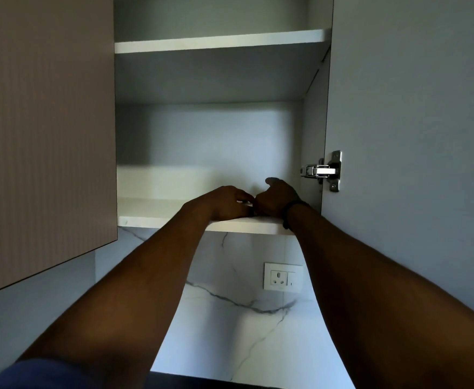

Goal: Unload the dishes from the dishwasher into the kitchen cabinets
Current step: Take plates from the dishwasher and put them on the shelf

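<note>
Both hands up on the bottom shelf (174, 220) of the open cabinet (314, 122); left hand (227, 202) & right hand (278, 199) together, touching, curled round sth small & white, can't tell what. Placing step; next: let go w/o knocking it, back to dishwasher, not in view

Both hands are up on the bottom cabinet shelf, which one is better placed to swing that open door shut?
Probably the right hand: it lies next to the hinge side and the open door. The left hand sits further from it.

Dim, bluish pic; arms v. dark, underexposed. Glare on hinge (324, 171); wide-angle bend at edges.
</note>
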